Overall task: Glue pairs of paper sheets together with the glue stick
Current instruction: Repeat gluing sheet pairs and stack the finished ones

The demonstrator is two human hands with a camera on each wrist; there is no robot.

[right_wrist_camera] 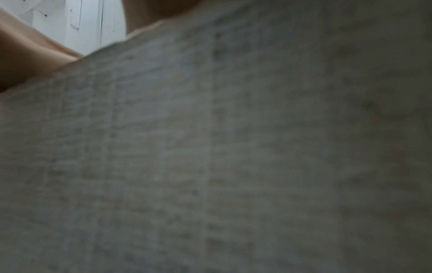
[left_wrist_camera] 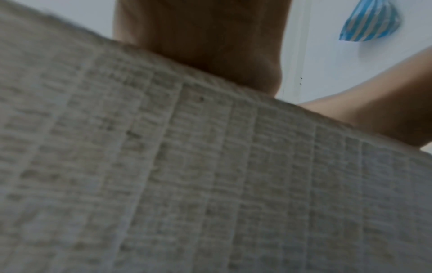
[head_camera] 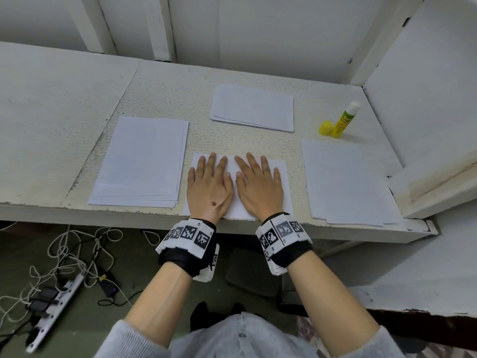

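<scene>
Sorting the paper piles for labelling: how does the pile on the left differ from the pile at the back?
The left pile lies lengthwise away from the person, near the table's front edge; the back pile lies crosswise, farther away. The left pile's outline looks larger. Both are loosely fanned white sheets, untouched by the hands.

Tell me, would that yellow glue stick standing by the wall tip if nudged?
Probably: the uncapped yellow glue stick stands tall on a narrow base, so a sideways nudge would likely topple it. Being round, it may then roll. Its loose yellow cap, squat, seems steadier.
</scene>
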